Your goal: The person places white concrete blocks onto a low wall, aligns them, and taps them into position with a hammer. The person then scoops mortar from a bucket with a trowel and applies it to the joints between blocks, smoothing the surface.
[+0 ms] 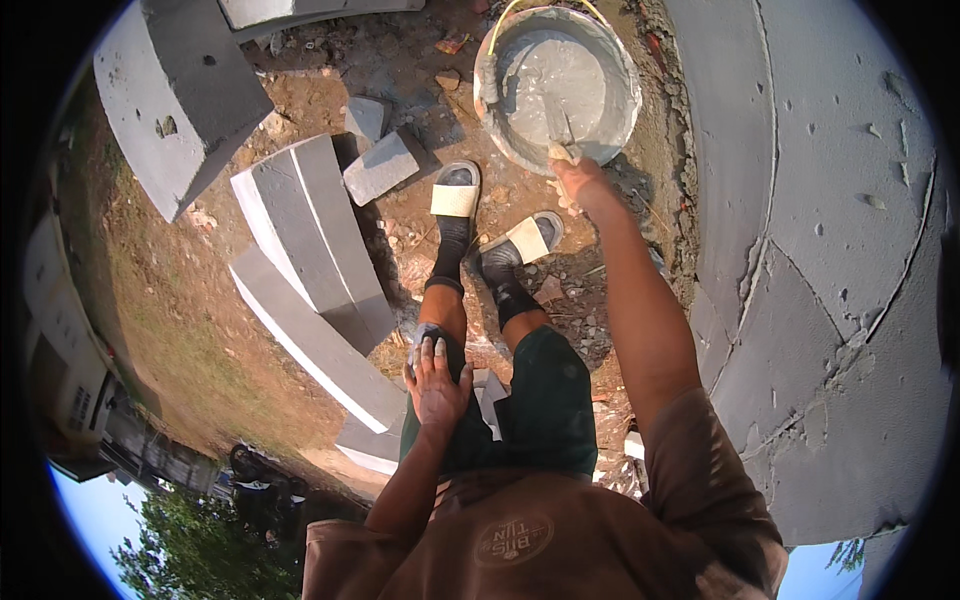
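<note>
Smooth, glossy wet mortar (550, 75); rough-crusted bucket (630, 105), perhaps plastic; matt, pitted block (185, 95); matt cloth shirt (610, 530).

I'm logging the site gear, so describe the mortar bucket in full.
The bucket is round and open-topped, its pale rim and inside smeared with grey. A thin yellow handle arcs beyond the far rim. Wet-looking grey mortar lies inside, with a trowel dipped in it, held by the right hand. The bucket stands upright on dirt ground beside the grey wall; its material is unclear.

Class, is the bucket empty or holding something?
Not empty: the bucket holds a grey mix, visible inside its rim. How deep, I cannot tell.
</note>
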Action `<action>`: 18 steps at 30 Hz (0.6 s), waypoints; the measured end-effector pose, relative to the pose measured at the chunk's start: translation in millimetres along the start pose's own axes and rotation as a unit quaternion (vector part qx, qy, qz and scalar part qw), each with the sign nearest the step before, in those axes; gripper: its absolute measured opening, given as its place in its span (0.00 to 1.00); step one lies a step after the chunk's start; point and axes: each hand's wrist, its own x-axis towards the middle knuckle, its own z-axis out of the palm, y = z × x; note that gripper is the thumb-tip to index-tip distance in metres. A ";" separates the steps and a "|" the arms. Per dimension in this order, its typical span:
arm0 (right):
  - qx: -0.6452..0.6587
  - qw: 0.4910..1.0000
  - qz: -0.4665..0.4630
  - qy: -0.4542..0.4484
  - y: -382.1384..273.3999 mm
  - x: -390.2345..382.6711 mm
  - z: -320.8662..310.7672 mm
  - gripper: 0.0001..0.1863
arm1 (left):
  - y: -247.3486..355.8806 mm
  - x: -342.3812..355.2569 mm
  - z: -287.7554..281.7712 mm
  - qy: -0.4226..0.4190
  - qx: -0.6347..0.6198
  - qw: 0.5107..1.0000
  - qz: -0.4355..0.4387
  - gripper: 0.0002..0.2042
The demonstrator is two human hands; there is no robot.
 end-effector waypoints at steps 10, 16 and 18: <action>-0.183 0.944 -0.108 0.251 152.4 30.4 27.1 0.22 | 6.0 12.9 -32.5 0.053 0.041 0.995 0.070 0.31; -0.227 0.911 -0.132 0.319 241.7 38.8 17.6 0.19 | 6.4 14.2 -36.4 0.049 0.061 0.994 0.073 0.30; -0.233 0.912 -0.116 0.317 281.6 11.3 6.6 0.18 | 3.9 13.7 -37.7 0.041 0.060 0.995 0.061 0.30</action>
